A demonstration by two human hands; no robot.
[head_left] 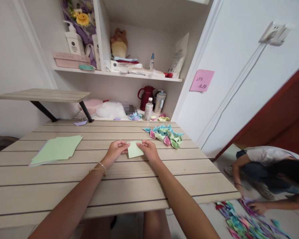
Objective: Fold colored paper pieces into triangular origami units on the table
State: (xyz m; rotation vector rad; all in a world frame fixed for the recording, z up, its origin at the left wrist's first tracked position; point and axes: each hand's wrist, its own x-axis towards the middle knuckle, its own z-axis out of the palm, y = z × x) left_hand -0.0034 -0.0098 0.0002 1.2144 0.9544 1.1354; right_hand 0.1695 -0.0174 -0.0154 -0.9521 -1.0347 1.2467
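Both hands [114, 152] [149, 151] pinching small, flat green paper [135, 151]; tabletop [129, 189] pale, grooved, wood-grained.

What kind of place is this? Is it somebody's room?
Probably a room in a home or dorm, though I can't be sure. A soft toy and a pump bottle sit up in the white shelves, and colourful folded papers lie on a slatted table.
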